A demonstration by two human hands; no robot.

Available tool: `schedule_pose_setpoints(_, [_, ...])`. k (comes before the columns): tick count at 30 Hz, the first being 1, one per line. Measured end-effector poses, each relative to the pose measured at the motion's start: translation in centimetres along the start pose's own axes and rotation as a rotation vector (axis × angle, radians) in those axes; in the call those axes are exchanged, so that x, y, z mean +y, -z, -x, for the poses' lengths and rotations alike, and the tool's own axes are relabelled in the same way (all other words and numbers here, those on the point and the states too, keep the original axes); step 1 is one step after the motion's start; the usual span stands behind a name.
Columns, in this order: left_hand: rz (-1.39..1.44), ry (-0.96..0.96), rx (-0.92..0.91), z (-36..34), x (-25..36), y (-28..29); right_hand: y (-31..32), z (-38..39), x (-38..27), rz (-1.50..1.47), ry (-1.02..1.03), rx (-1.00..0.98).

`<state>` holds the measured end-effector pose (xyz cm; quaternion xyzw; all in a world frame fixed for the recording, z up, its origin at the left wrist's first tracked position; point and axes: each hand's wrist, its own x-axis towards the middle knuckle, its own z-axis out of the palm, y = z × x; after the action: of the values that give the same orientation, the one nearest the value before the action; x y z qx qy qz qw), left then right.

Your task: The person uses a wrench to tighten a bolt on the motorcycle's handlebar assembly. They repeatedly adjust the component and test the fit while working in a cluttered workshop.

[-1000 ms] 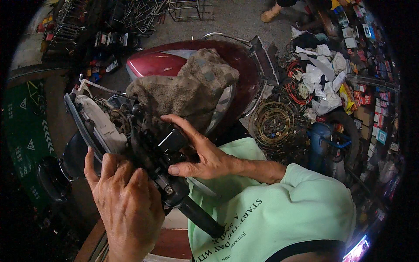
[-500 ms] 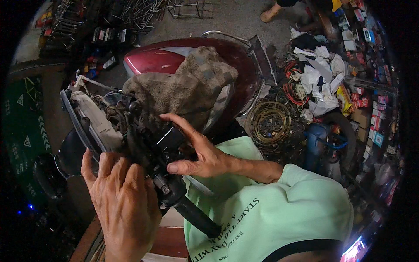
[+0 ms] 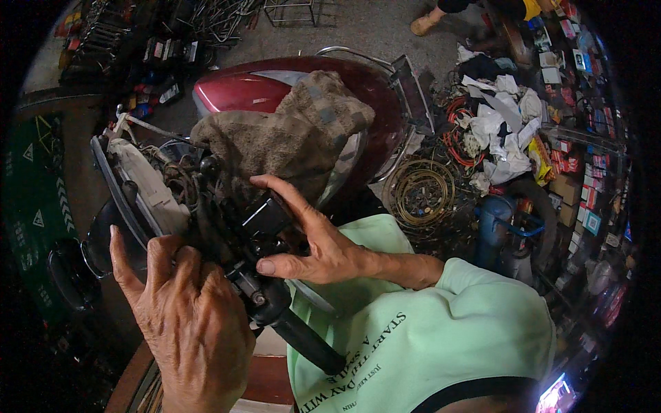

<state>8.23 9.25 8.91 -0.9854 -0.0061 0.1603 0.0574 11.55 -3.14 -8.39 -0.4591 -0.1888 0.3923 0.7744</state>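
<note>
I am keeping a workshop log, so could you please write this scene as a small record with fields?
Left hand: beside the handlebar controls, one finger stretched out, the others bent; any grip is hidden
Right hand: thumb and index finger spread on either side of a black boxy part
Handlebar: black rubber grip bare, angled toward the light green shirt
Beyond the hands: brown cloth draped against red bodywork
Right side: wire coil, blue cylinder
Far left: green panel
</note>
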Motion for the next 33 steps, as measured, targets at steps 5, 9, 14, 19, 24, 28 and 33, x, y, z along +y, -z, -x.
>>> schedule_pose_setpoints(5, [0.033, -0.069, -0.039, -1.4, -0.6, -0.6, 0.6, -0.1, 0.4, 0.021, 0.031, 0.064])
schedule_pose_setpoints(9, [0.099, 0.017, -0.032, -0.9, -0.2, -0.2, 0.8, -0.5, 0.3, -0.066, -0.017, -0.038])
schedule_pose_setpoints(14, [0.143, 0.048, -0.066, -1.1, 0.0, 0.2, 1.0, -0.8, 0.0, -0.057, -0.011, -0.059])
schedule_pose_setpoints(19, [0.128, -0.072, 0.082, -0.4, -0.2, -0.5, 0.8, -0.5, 0.4, -0.086, -0.001, -0.033])
schedule_pose_setpoints(24, [0.087, 0.011, -0.003, -0.8, -0.1, -0.4, 1.0, -0.6, 0.0, -0.006, 0.005, -0.043])
schedule_pose_setpoints(28, [0.126, 0.074, -0.063, -0.9, 0.3, 0.0, 1.0, -0.6, 0.3, -0.029, 0.001, -0.053])
schedule_pose_setpoints(33, [0.087, 0.016, -0.034, -1.7, 0.2, 0.5, 1.0, -0.6, 0.3, 0.006, 0.022, -0.050])
